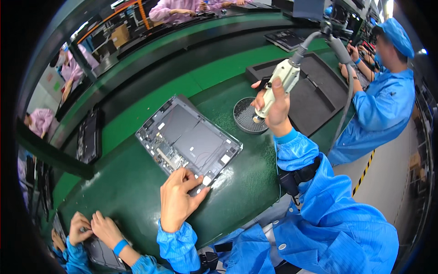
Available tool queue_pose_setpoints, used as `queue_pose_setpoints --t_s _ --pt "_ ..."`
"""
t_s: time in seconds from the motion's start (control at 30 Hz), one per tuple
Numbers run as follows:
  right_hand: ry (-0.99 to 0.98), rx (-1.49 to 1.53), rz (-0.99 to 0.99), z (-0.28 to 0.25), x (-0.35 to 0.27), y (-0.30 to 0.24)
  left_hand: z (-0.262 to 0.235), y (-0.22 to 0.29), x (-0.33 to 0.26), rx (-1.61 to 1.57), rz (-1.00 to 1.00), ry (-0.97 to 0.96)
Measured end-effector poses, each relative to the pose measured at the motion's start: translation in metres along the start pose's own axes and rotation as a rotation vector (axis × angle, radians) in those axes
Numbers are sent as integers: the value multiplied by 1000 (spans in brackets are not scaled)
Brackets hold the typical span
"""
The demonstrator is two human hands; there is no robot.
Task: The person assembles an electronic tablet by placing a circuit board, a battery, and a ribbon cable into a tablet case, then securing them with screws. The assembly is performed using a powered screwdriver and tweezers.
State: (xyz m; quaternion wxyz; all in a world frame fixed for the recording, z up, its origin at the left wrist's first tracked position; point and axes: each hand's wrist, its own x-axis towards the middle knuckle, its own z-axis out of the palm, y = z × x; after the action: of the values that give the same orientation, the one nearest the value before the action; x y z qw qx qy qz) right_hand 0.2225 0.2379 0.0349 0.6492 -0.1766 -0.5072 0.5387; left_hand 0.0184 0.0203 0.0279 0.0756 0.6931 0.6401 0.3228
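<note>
Over bench [121, 185], right hand [279, 109] raised, clasping screwdriver [287, 75]

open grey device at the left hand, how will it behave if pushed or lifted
The open grey device likely stays stiff, given its broad rimmed shell. Its exposed circuit board looks fragile if pressed. Lying flat, it would probably slide on the glossy table rather than roll.

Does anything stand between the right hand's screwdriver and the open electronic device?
Nothing visible blocks the way: only the round gridded dish lies partly between the electric screwdriver in the right hand and the open electronic device.
</note>
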Motion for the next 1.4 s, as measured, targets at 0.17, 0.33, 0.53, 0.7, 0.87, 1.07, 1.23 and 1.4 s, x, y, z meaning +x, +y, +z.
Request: queue_pose_setpoints --t_s 0.17,0.33,0.53,0.7,0.87,1.07,1.23,1.4 --pt "59 -121 -21 -2 1 1 5 3 4 -31 -58 -42" --pt "86 -175 54 -8 1 -7 4 7 0 -5 -101 -69" --pt "103 -139 60 -15 3 -5 7 4 0 -9 -79 -39" --pt "64 -210 79 -14 4 -1 6 2 0 4 -89 -51" --pt "65 -217 96 -17 6 0 7 3 0 -17 -88 -39" --pt "52 -224 132 -22 9 0 8 8 4 -27 -93 -35" --pt "90 -171 64 -5 5 3 -4 -9 -5 -78 -125 72" --pt "-17 -51 -24 -12 -1 -15 11 -27 7 -82 -40 107"
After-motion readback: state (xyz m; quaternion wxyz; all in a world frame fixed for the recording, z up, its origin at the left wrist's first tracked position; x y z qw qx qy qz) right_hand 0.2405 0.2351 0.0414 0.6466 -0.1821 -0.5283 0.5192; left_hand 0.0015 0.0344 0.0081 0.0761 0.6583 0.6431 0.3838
